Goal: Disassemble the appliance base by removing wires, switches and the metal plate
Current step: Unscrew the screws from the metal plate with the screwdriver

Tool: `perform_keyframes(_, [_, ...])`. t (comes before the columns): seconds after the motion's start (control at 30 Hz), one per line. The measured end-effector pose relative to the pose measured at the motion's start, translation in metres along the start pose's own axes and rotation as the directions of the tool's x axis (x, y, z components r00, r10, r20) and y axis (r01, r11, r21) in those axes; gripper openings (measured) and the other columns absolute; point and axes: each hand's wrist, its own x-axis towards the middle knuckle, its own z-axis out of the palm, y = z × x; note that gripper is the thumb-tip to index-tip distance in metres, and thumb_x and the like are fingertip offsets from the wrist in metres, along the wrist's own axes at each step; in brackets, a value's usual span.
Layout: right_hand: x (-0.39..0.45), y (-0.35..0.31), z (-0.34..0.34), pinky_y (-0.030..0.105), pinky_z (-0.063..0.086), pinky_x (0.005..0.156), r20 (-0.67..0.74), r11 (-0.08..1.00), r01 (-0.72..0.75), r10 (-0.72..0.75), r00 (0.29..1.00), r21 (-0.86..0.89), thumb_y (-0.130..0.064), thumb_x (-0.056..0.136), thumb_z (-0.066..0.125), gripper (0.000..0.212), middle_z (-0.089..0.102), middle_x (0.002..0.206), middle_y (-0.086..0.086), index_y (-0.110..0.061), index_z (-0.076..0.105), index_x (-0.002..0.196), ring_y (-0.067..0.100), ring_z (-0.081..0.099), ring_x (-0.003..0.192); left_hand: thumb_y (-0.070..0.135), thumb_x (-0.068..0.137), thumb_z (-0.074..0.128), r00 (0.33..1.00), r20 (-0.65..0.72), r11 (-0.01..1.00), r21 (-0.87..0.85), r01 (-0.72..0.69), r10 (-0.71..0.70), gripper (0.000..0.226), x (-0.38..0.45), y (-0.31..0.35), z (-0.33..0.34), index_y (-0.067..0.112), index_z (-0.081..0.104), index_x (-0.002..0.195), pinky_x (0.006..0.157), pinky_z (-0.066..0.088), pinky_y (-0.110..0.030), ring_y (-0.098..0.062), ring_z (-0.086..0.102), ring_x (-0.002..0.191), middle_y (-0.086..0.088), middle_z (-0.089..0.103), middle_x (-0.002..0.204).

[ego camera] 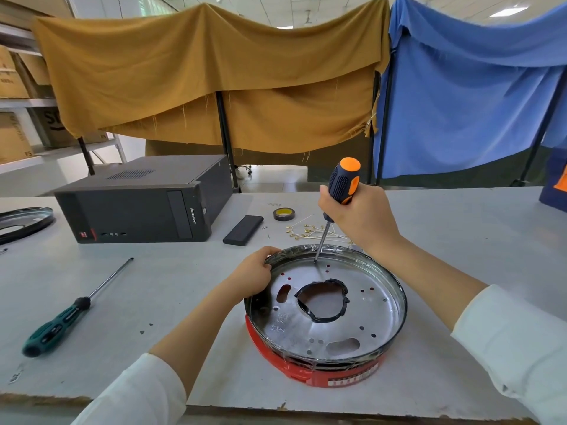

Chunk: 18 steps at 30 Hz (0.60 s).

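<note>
The round appliance base (322, 374) has a red outer wall and lies on the table in front of me. Inside it sits a shiny metal plate (343, 329) with several holes and a black-rimmed centre opening. My left hand (254, 276) grips the base's far-left rim. My right hand (357, 214) holds an orange-and-black screwdriver (343, 179) upright. Its tip touches the plate near the far rim. Loose white wires with brass terminals (306, 232) lie on the table behind the base.
A green-handled screwdriver (66, 317) lies at the left. A black computer tower (144, 199), a small black box (243, 230) and a tape roll (282, 214) stand behind. Another round metal part (21, 222) sits at the far left. The table's front edge (122, 400) is close.
</note>
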Motion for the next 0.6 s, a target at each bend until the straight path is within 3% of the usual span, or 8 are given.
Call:
perform_keyframes(0.27, [0.0008, -0.0012, -0.0011, 0.028, 0.044, 0.049, -0.001, 1.0, 0.019, -0.019, 1.0, -0.016, -0.047, 0.082, 0.053, 0.035, 0.055, 0.048, -0.005, -0.025, 0.05, 0.055, 0.01, 0.056, 0.059, 0.003, 0.096, 0.031, 1.0, -0.007, 1.0, -0.001, -0.006, 0.006, 0.047, -0.0003, -0.0006, -0.0002, 0.026, 0.046, 0.133, 0.089, 0.038, -0.025, -0.017, 0.048, 0.103, -0.005, 0.053, 0.132])
perform_keyframes(0.43, [-0.0021, 0.0001, -0.002, 0.03, 0.047, 0.051, -0.024, 1.0, 0.023, -0.023, 0.999, -0.003, -0.046, 0.082, 0.054, 0.034, 0.057, 0.049, -0.005, -0.029, 0.047, 0.054, 0.011, 0.056, 0.056, 0.002, 0.096, 0.031, 1.0, -0.009, 1.0, 0.0, -0.008, 0.008, 0.046, -0.0009, 0.0, -0.0002, 0.024, 0.046, 0.134, 0.093, 0.039, -0.028, -0.021, 0.05, 0.113, -0.005, 0.053, 0.132])
perform_keyframes(0.5, [-0.0026, 0.0021, -0.002, 0.027, 0.044, 0.05, -0.037, 0.999, 0.032, -0.032, 0.999, -0.007, -0.042, 0.084, 0.058, 0.035, 0.054, 0.047, -0.009, -0.031, 0.045, 0.053, 0.009, 0.055, 0.054, 0.002, 0.096, 0.031, 1.0, -0.007, 1.0, 0.005, -0.006, 0.006, 0.047, -0.0014, 0.0004, -0.0004, 0.024, 0.046, 0.134, 0.094, 0.04, -0.029, -0.022, 0.05, 0.114, -0.006, 0.053, 0.132])
perform_keyframes(0.6, [-0.0021, 0.0037, -0.0021, 0.011, 0.033, 0.046, -0.063, 0.999, 0.049, -0.049, 0.997, -0.008, -0.036, 0.084, 0.061, 0.039, 0.045, 0.042, -0.013, -0.032, 0.04, 0.052, 0.004, 0.051, 0.05, 0.002, 0.096, 0.031, 1.0, -0.008, 1.0, 0.008, -0.006, 0.007, 0.047, -0.002, 0.0014, -0.0006, 0.024, 0.045, 0.135, 0.097, 0.041, -0.032, -0.023, 0.05, 0.115, -0.006, 0.053, 0.132])
